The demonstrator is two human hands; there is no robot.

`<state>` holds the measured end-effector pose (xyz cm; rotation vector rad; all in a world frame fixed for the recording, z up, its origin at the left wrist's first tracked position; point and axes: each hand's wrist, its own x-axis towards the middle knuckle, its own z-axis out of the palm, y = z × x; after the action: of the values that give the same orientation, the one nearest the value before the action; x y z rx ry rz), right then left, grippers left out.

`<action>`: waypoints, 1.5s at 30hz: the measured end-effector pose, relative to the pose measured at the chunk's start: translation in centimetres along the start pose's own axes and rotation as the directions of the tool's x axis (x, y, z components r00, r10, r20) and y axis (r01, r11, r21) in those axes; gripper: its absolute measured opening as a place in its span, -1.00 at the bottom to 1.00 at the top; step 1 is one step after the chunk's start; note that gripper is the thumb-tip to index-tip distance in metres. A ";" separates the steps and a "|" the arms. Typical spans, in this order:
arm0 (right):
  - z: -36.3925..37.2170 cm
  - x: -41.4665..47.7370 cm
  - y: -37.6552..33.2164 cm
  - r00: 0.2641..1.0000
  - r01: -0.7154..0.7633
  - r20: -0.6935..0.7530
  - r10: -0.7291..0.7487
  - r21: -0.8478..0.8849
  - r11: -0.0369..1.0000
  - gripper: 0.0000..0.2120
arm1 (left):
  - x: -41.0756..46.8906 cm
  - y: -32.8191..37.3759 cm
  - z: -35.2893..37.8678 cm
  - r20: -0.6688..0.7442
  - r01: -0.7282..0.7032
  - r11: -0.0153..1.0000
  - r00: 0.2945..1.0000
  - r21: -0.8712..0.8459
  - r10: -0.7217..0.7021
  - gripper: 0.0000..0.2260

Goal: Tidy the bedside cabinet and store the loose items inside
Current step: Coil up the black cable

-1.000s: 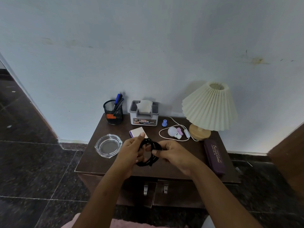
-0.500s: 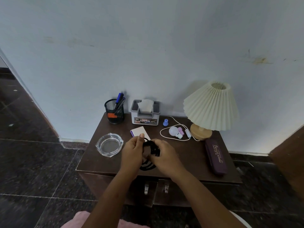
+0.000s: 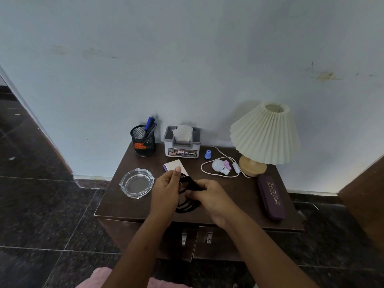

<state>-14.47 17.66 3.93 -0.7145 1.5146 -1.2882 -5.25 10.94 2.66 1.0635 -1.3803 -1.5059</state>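
Observation:
Over the middle of the dark brown bedside cabinet (image 3: pixel 128 204), both my hands hold a coiled black cable (image 3: pixel 187 205). My left hand (image 3: pixel 166 191) grips the coil's left side, thumb up. My right hand (image 3: pixel 212 196) pinches the top of the coil from the right. Loops hang below my fingers, just above the cabinet top. Loose on the top lie a small white and purple box (image 3: pixel 173 165), a glass ashtray (image 3: pixel 137 183), a white bulb with a pink clip (image 3: pixel 220 166), a blue cap (image 3: pixel 207 154) and a purple glasses case (image 3: pixel 271 196).
At the back stand a black mesh pen holder (image 3: pixel 143 143), a grey tissue box (image 3: pixel 182 142) and a lamp with a pleated cream shade (image 3: pixel 264 134), its white cord looping forward. Two shut doors with metal handles (image 3: pixel 195 238) face me. A brown panel (image 3: pixel 365 196) rises at the right.
My hands have drawn closer together on the black cable. The open ring has been squeezed into a tighter bunch, with loops now hanging lower.

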 end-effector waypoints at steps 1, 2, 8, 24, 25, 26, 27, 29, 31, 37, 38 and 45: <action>0.0 0.0 -0.1 1.000 -0.020 0.019 0.019 0.021 1.000 -0.81 | 0.1 0.0 -0.1 -0.003 -0.020 0.999 1.000 0.038 0.020 -0.66; -0.1 0.0 -0.3 0.999 -0.038 0.037 0.037 0.035 0.999 -0.80 | 0.1 -0.1 -0.2 -0.002 -0.039 0.997 0.999 0.066 0.039 -0.66; 0.0 -0.2 -0.7 0.996 -0.031 0.082 0.023 0.098 0.995 -0.75 | 0.3 0.2 -0.3 -0.018 -0.108 0.988 0.994 0.111 0.110 -0.64; 0.1 -1.7 -1.6 0.923 0.221 0.312 -0.225 0.048 0.974 -0.68 | 0.8 1.1 -1.3 0.052 0.049 0.999 0.997 -0.008 -0.048 -0.64; 0.3 -1.8 -1.6 0.921 0.275 0.291 -0.260 -0.011 0.961 -0.71 | 0.8 1.0 -1.4 0.055 0.063 0.998 0.997 -0.007 -0.062 -0.64; 0.4 -1.8 -1.5 0.917 0.326 0.265 -0.298 -0.069 0.943 -0.73 | 0.9 1.0 -1.4 0.056 0.077 0.997 0.995 -0.004 -0.076 -0.63; 0.5 -1.8 -1.4 0.914 0.366 0.236 -0.331 -0.121 0.923 -0.75 | 0.9 0.9 -1.4 0.059 0.091 0.996 0.994 -0.002 -0.091 -0.62; 0.8 -1.6 -1.1 0.907 0.415 0.164 -0.387 -0.206 0.886 -0.74 | 0.8 0.8 -1.4 0.075 0.125 0.992 0.989 -0.018 -0.124 -0.61; 1.0 -1.5 -0.8 0.891 0.453 0.101 -0.443 -0.283 0.845 -0.72 | 0.7 0.8 -1.3 0.096 0.148 0.988 0.985 -0.037 -0.144 -0.61; 0.2 -1.0 0.0 0.808 0.501 0.145 -0.571 -0.679 0.536 -0.73 | 0.4 1.1 -1.4 0.118 0.185 0.979 0.977 -0.082 -0.175 -0.68; 0.1 -0.9 0.0 0.803 0.499 0.140 -0.580 -0.690 0.525 -0.74 | 0.4 1.2 -1.4 0.130 0.198 0.975 0.974 -0.095 -0.185 -0.68; 0.1 -0.7 0.0 0.766 0.560 0.087 -0.637 -0.577 0.595 -0.80 | 0.0 1.6 -1.4 0.165 0.185 0.977 0.972 -0.103 -0.166 -0.65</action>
<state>-14.11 18.22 4.11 -1.6988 1.8797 -1.3649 -3.93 10.39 4.19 1.0345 -1.3109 -1.8104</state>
